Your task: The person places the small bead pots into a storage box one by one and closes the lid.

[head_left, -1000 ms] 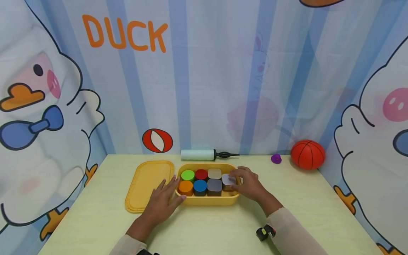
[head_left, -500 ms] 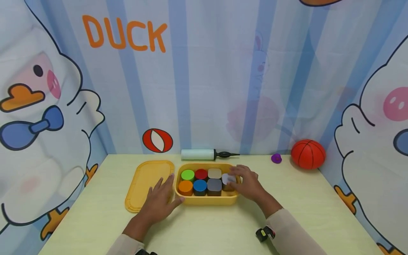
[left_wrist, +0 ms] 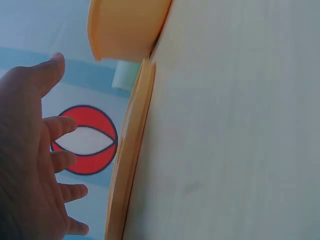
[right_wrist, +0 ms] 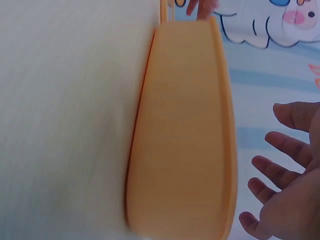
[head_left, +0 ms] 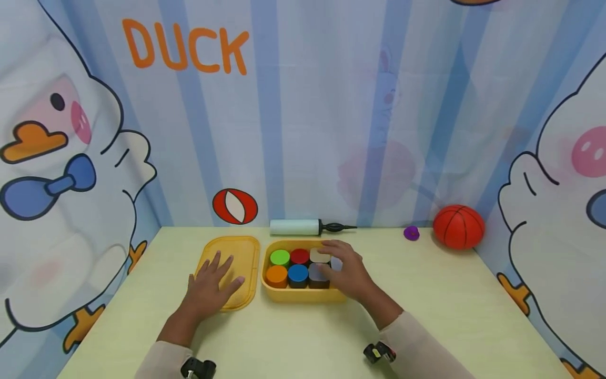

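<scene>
A yellow box [head_left: 303,296] stands on the table and holds two rows of small jar-like pieces. Their tops are green [head_left: 280,257], red [head_left: 300,256], beige [head_left: 317,253], orange [head_left: 276,276], blue [head_left: 298,276] and grey [head_left: 316,275], plus a pale one [head_left: 336,263] half covered by my hand. Over the box's right end hovers my right hand [head_left: 350,271], its fingers apart and holding nothing in the right wrist view. My left hand [head_left: 207,292] is spread above the flat yellow lid [head_left: 247,252]; the left wrist view shows its fingers apart from the lid [left_wrist: 132,140].
A pale blue hand pump [head_left: 294,227] with a black nozzle lies behind the box. Toward the back right sit a small purple object [head_left: 411,233] and a red basketball [head_left: 458,227]. Printed curtains [head_left: 312,116] enclose the table's back and sides.
My left hand has moved left from the box's edge to above the lid. My right hand has shifted left from the pale-topped piece, which stays in the box.
</scene>
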Action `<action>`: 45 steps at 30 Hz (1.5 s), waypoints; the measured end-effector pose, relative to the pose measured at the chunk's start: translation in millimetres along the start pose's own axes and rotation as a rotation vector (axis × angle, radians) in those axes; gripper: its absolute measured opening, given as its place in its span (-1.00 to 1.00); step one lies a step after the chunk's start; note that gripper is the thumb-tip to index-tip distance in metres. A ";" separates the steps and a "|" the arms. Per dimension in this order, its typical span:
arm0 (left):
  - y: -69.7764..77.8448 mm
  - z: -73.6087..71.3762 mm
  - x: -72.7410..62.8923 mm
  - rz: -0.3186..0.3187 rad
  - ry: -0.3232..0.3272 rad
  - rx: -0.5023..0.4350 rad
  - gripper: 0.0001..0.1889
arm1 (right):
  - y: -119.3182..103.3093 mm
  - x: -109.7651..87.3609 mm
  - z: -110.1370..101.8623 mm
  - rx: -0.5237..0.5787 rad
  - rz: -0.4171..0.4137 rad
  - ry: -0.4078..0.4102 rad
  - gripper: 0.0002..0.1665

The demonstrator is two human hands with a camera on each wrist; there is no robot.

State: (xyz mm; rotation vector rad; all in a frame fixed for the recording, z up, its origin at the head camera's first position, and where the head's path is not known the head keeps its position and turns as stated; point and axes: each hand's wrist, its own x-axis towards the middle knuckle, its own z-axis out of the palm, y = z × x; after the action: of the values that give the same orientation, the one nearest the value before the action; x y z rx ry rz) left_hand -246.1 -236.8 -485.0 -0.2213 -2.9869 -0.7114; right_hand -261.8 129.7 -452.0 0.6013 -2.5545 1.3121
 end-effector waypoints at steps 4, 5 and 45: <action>-6.5 -6.4 3.3 -0.068 -0.031 0.035 -0.08 | -18.8 0.2 15.7 0.057 -0.006 -0.033 -0.53; -8.1 -7.3 4.3 -0.081 -0.037 0.043 -0.07 | -22.9 0.4 19.8 0.077 -0.011 -0.046 -0.53; -40.9 -8.2 19.9 -0.213 -0.134 0.108 0.10 | -110.3 23.4 177.9 0.206 0.153 -0.325 -0.20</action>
State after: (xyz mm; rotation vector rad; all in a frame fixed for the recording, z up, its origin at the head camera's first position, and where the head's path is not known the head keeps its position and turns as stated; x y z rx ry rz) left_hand -271.8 -274.1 -493.9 0.0586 -3.1987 -0.5709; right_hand -233.3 -78.4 -467.0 0.7229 -2.7875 1.6673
